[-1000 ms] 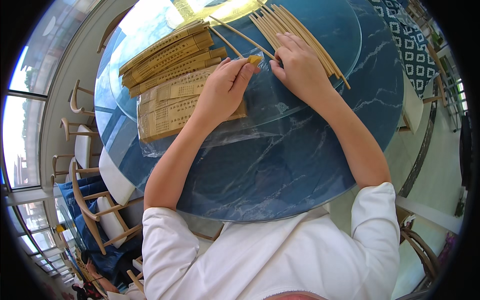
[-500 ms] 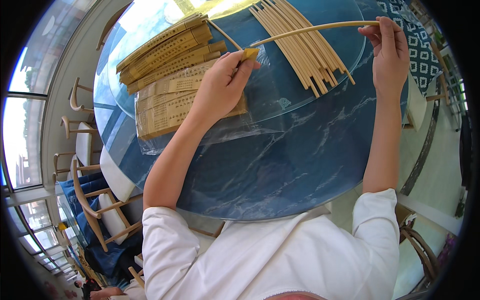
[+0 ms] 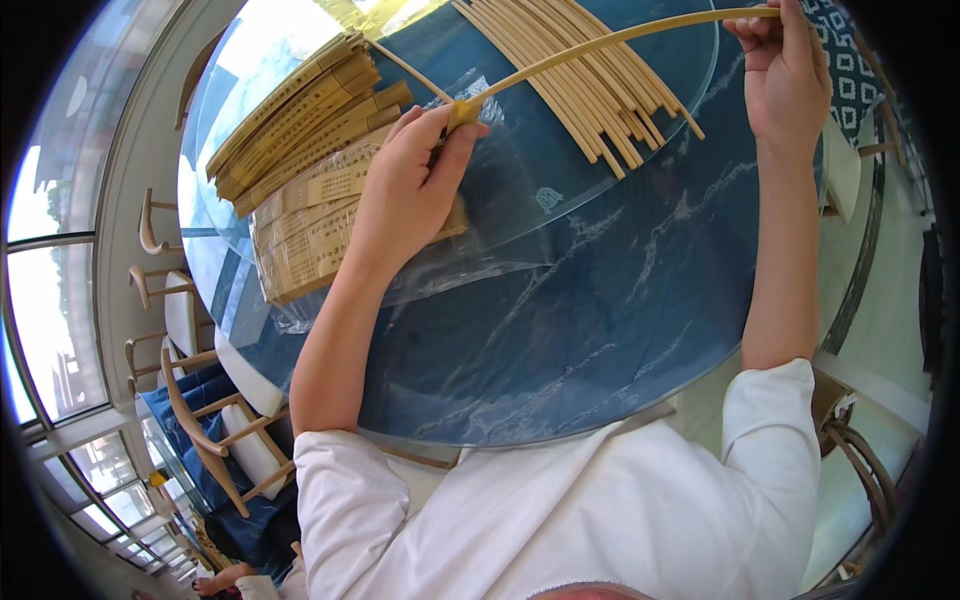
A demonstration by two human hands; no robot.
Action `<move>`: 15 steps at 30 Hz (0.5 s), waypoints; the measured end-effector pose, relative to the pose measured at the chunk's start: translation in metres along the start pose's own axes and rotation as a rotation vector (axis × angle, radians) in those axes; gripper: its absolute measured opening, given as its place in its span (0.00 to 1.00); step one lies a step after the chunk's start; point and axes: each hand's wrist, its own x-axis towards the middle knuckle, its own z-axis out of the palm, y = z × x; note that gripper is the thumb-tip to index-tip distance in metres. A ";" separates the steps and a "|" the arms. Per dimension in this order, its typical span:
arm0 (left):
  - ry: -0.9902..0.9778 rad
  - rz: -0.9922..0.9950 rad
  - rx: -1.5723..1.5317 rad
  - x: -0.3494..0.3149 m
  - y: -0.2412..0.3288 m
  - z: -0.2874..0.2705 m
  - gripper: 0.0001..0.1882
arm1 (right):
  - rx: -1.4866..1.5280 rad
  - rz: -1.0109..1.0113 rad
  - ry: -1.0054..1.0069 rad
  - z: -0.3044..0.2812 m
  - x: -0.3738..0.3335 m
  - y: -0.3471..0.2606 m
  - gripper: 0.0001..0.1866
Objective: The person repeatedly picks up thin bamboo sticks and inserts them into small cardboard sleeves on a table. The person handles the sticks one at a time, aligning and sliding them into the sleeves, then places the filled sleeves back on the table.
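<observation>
My left hand (image 3: 405, 185) is closed round a small brown paper sleeve (image 3: 463, 112), pinched between thumb and fingers above the table. A long, pale wooden chopstick (image 3: 620, 37) runs from the sleeve's mouth up to the right. My right hand (image 3: 790, 85) grips its far end with the fingertips. The stick looks curved in this view. Behind my left hand, another thin stick (image 3: 408, 70) slants towards the sleeve; whether it goes inside I cannot tell. Printed brown paper sleeves (image 3: 300, 110) lie piled to the left. More sleeves sit in a clear plastic bag (image 3: 320, 235), partly under my left forearm.
Several loose chopsticks (image 3: 575, 75) lie side by side on the glass turntable (image 3: 545, 215). Beneath it is a round blue marbled table (image 3: 540, 350). Wooden chairs (image 3: 225, 430) stand to the left by the windows. A patterned cloth (image 3: 855, 80) is at the far right.
My hands have drawn farther apart, and more of the chopstick shows between them. The right hand is higher up in the view. The whole view has shifted slightly.
</observation>
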 end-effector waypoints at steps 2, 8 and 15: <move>-0.005 0.027 0.028 0.001 0.000 0.000 0.09 | -0.003 -0.065 0.010 0.007 -0.005 0.000 0.18; 0.014 0.066 0.055 0.001 -0.002 0.002 0.08 | -0.022 -0.116 0.017 0.010 -0.007 -0.002 0.17; 0.011 0.068 0.086 0.000 0.000 0.002 0.07 | -0.038 -0.084 0.039 0.009 -0.008 -0.006 0.15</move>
